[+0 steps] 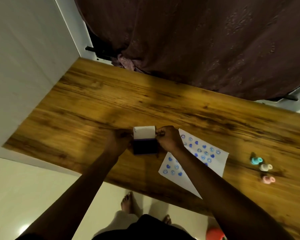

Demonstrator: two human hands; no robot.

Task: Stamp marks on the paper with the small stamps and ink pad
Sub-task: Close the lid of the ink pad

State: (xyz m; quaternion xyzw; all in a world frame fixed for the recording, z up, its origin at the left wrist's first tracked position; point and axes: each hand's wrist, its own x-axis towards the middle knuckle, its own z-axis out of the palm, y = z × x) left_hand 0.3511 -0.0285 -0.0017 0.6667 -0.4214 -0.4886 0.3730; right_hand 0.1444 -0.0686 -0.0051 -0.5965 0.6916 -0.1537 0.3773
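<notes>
A dark blue ink pad (pixel 145 147) sits on the wooden table (pixel 111 104), its white lid (pixel 144 132) raised upright. My left hand (pixel 122 141) grips the pad's left side and my right hand (pixel 168 138) grips the right edge of the lid. To the right lies a white paper (pixel 216 161) covered with several blue heart and smiley marks; my right forearm crosses over part of it. Three small stamps rest further right: a teal one (pixel 256 160), a beige one (pixel 265 167) and a pink one (pixel 268 179).
A dark maroon curtain (pixel 197 40) hangs behind the table's far edge. A white wall (pixel 24 66) borders the table on the left. Below the near edge are a pale tiled floor (pixel 33 187), my bare feet and a red object (pixel 215 234).
</notes>
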